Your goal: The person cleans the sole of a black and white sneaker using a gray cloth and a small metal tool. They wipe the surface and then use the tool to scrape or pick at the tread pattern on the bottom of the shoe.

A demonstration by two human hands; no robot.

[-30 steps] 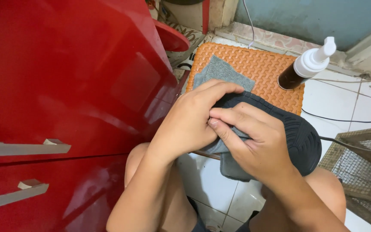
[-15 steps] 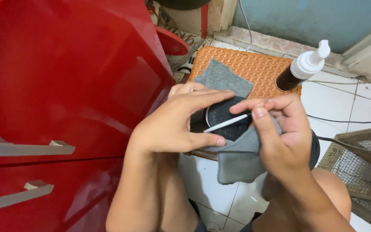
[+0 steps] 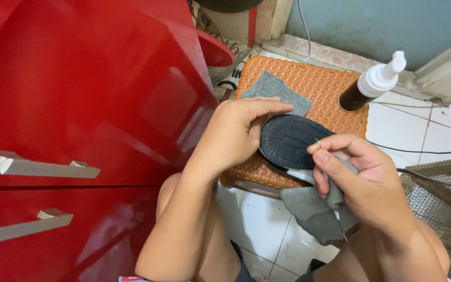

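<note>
1. You are sitting low on a white tiled floor, with a shiny red cabinet filling the left side and a blue wall at the far end.
2. An orange woven stool is standing just in front of your knees, and you are using it like a little table.
3. Your left hand is curling around the toe end of a dark shoe. It is gripping the shoe and turning it sole up, so the bumpy black sole is facing you and is easy to see.
4. The shoe is lying partly on the near edge of the stool, between your two hands, so the stool is helping to carry it.
5. Your right hand is closing on the grey cloth part of the shoe, which is hanging down off the near side.
6. The fingers of that hand are also pinching a thin needle right at the edge of the sole, close to where the sole and the cloth are meeting.
7. A flat grey piece of felt is resting on the stool, just beyond your left hand.
8. A brown bottle with a white pump top is standing at the far right, touching the stool's corner, out of the way of your hands.
</note>
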